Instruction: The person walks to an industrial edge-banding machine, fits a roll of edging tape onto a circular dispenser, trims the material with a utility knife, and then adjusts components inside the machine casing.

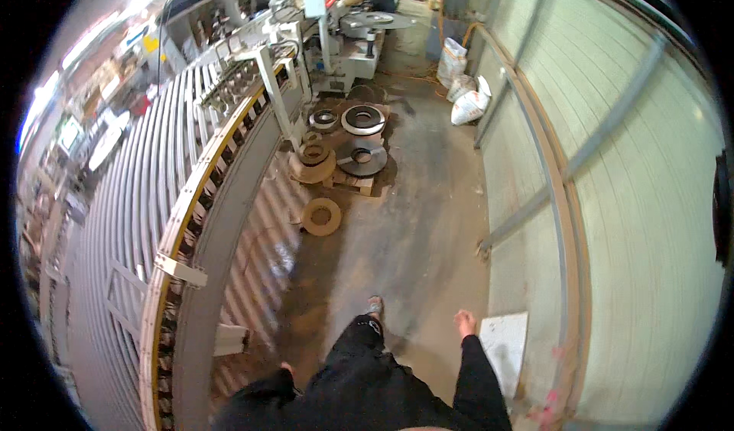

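Black clothing [390, 393]; right grip [466, 323] near white board [505, 343], opening unclear.

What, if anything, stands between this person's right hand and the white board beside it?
Nothing visible does: only a narrow gap shows between the right hand and the white board, though one view leaves depth uncertain.
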`<state>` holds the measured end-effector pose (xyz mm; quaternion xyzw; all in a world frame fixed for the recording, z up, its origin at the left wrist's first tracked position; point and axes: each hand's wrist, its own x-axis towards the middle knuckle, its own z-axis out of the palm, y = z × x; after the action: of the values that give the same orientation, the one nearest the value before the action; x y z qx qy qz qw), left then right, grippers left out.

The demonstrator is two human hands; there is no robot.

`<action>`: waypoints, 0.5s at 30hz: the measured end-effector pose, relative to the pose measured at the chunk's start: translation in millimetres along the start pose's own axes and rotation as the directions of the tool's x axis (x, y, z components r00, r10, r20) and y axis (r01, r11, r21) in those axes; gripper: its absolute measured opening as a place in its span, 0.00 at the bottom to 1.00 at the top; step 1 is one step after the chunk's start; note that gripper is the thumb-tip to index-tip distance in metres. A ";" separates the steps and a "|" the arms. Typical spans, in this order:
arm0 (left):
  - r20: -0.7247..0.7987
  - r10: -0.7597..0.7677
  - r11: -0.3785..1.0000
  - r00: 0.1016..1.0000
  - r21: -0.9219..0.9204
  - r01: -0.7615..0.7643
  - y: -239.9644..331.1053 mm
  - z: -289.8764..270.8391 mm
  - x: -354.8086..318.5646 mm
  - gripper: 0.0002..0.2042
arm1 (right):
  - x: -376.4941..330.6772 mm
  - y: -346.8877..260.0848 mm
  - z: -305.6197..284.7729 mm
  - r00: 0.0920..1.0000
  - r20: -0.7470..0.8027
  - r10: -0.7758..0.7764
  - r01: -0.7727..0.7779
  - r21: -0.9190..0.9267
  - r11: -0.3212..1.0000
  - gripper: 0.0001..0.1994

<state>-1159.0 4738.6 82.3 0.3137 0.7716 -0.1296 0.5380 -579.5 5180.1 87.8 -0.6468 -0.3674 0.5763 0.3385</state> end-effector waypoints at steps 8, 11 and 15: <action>-0.556 0.276 0.864 0.784 -0.213 -0.456 357.7 -358.4 184.7 0.23 | 70.2 1.9 15.1 0.884 0.104 0.456 -0.438 -0.159 0.885 0.16; -0.600 0.462 0.753 0.653 -0.124 -0.646 559.4 -473.9 172.4 0.21 | 94.6 -26.0 41.9 0.880 0.049 0.473 -0.448 -0.249 0.859 0.14; -0.550 0.536 0.659 0.641 -0.203 -0.725 709.1 -568.1 193.2 0.22 | 213.3 -88.6 96.8 0.919 0.081 0.386 -0.328 -0.385 0.863 0.12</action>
<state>-1185.6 5656.3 224.0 0.4703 0.7176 0.3094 0.4102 -669.3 5410.5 47.8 -0.7080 -0.3666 0.5995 0.0703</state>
